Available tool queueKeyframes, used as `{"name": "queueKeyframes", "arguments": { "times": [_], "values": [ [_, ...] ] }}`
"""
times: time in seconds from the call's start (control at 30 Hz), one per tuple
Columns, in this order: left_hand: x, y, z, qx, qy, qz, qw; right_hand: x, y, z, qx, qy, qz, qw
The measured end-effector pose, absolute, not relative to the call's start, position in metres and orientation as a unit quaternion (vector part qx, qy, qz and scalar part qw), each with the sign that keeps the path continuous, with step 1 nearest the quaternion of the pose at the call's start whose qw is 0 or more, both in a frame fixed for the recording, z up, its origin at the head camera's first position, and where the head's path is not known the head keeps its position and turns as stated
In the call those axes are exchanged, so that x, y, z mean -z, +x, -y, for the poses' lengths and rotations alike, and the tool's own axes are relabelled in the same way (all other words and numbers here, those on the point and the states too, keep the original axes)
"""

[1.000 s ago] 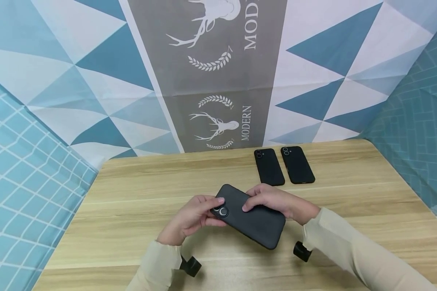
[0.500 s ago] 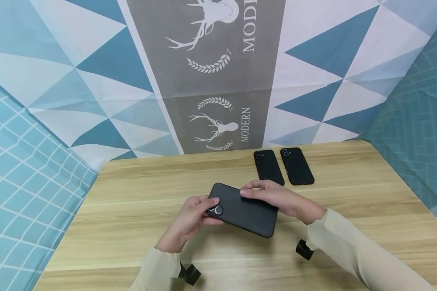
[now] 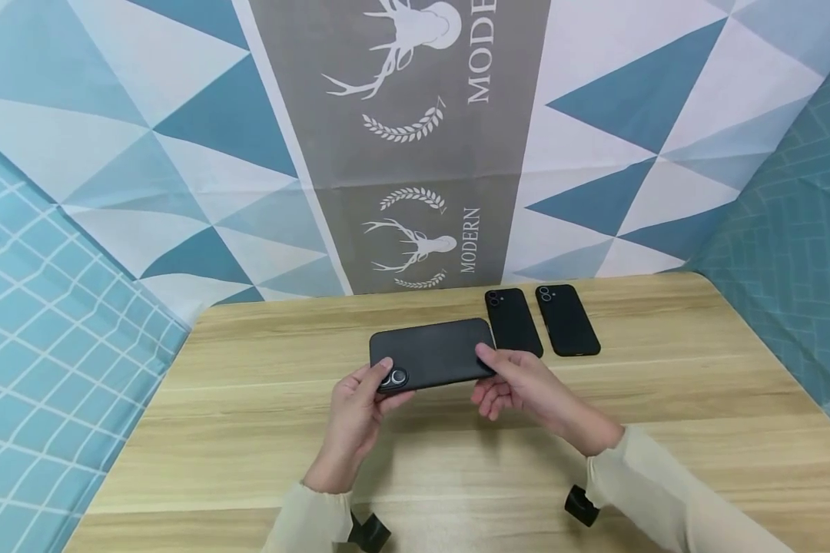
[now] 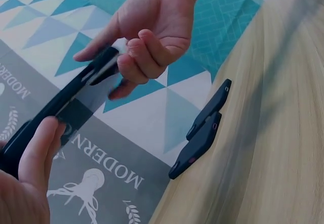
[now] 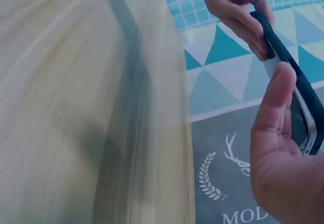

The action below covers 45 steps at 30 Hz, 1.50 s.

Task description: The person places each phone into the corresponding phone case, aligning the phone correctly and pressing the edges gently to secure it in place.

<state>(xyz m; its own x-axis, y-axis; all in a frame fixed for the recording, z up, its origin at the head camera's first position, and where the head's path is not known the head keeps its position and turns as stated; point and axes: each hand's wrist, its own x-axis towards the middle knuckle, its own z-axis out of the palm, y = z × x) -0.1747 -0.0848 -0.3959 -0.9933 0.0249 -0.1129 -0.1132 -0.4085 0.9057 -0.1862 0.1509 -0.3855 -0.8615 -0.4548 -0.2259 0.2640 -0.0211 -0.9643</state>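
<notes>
A phone in a matte black case (image 3: 432,355) is held up above the wooden table, its back with the camera lenses turned up in the head view. My left hand (image 3: 351,430) grips the camera end, thumb beside the lenses and fingers underneath. At the other end my right hand (image 3: 536,388) pinches the corner, thumb on the back and several fingers curled below. In the right wrist view a silvery edge shows between the black case (image 5: 298,77) and the phone's glossy face. From the left wrist, the phone (image 4: 50,105) appears edge-on, its far end partly covered by the right hand.
Two more black phone-shaped pieces with camera rings lie side by side at the back of the wooden table (image 3: 249,430), a left one (image 3: 515,326) and a right one (image 3: 569,321). A patterned cloth backdrop (image 3: 415,169) rises behind the table's far edge.
The phone has turned from slanting down rightward to nearly level, and moved away from the body. My right hand has slid from its upper long edge to the right end.
</notes>
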Motion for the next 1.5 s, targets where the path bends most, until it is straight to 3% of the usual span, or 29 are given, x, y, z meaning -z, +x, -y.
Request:
{"name": "queueKeyframes", "arguments": {
  "times": [0.2,0.57,0.7,1.03,1.3,1.5],
  "values": [
    [0.394,-0.173,0.081,-0.847,-0.06,-0.528,0.005,0.392,-0.182,-0.143,0.697,-0.076,-0.683,0.205],
    [0.391,-0.17,0.08,-0.853,-0.053,-0.52,-0.001,0.389,-0.176,-0.133,0.73,-0.059,-0.67,0.12],
    [0.391,-0.169,0.078,-0.852,-0.054,-0.521,-0.003,0.39,-0.176,-0.133,0.745,-0.062,-0.651,0.129],
    [0.392,-0.168,0.071,-0.845,-0.049,-0.532,-0.002,0.393,-0.175,-0.132,0.743,-0.121,-0.617,0.229],
    [0.39,-0.169,0.07,-0.851,-0.056,-0.521,0.023,0.395,-0.178,-0.129,0.783,-0.161,-0.552,0.237],
    [0.386,-0.168,0.073,-0.847,-0.016,-0.525,0.081,0.394,-0.177,-0.128,0.807,-0.158,-0.525,0.222]
  ]
}}
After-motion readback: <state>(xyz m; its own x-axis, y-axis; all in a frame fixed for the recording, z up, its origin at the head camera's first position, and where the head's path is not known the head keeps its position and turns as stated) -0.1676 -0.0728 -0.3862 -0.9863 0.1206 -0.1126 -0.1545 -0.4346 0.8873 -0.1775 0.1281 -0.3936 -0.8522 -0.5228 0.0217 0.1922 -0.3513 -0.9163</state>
